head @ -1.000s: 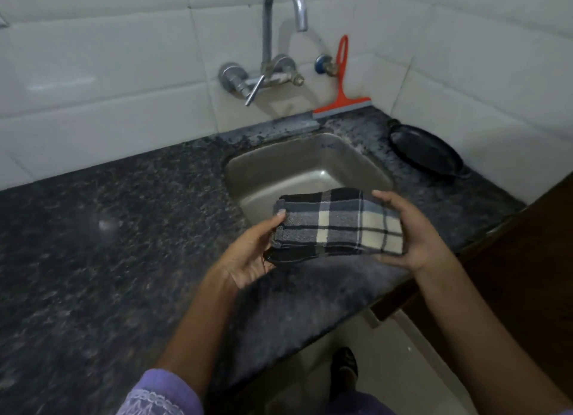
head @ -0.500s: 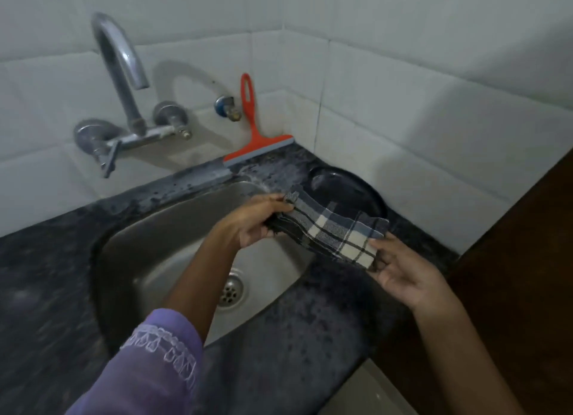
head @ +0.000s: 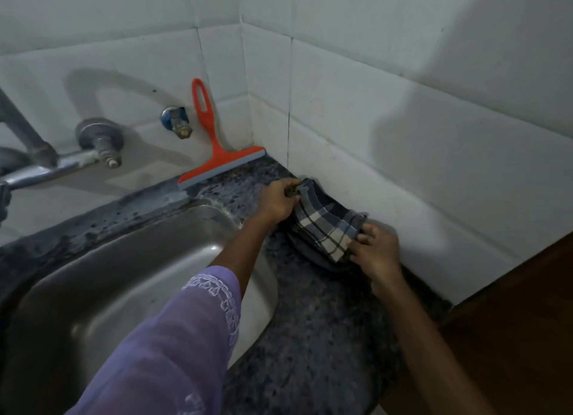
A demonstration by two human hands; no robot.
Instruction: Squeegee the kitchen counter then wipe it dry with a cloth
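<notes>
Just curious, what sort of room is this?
Most likely a home kitchen: a steel sink set in a speckled stone counter, a wall tap and white tiled walls.

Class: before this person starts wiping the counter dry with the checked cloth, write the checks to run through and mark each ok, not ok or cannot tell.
1. Squeegee put away, propped against the tiled wall: ok.
2. Checked cloth gripped at both ends, left hand and right hand: ok.
3. Cloth lying flat on the counter: not ok, it is bunched over the dark pan.
4. Pan clear of the wiping path: not ok.
5. Counter free of water: cannot tell.
</notes>
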